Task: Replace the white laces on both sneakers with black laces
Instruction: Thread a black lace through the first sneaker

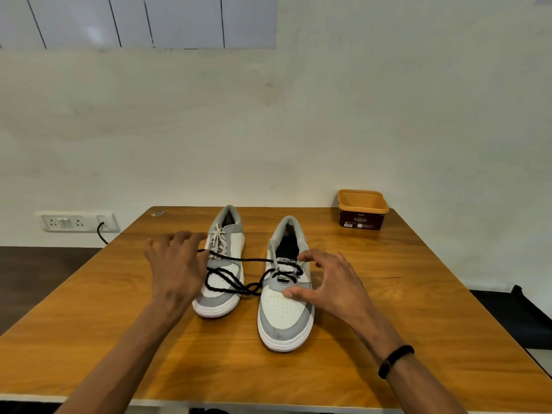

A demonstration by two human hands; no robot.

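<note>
Two grey-and-white sneakers stand side by side on the wooden table (418,294), toes toward me. The left sneaker (221,303) has white laces (217,239) in its upper eyelets. The right sneaker (285,318) has a black lace (283,276) threaded through its lower eyelets. That lace's loose part loops across the left sneaker's toe, and one strand runs to my left hand (176,264). My left hand hovers with its fingers spread, the lace tip at its thumb side. My right hand (331,282) has its thumb on the right sneaker's toe box and its forefinger near the tongue.
An open orange-rimmed brown tub (363,209) stands at the table's back right corner. A wall socket strip (77,222) with a black cable sits low on the wall to the left. The wall runs just behind the table's far edge.
</note>
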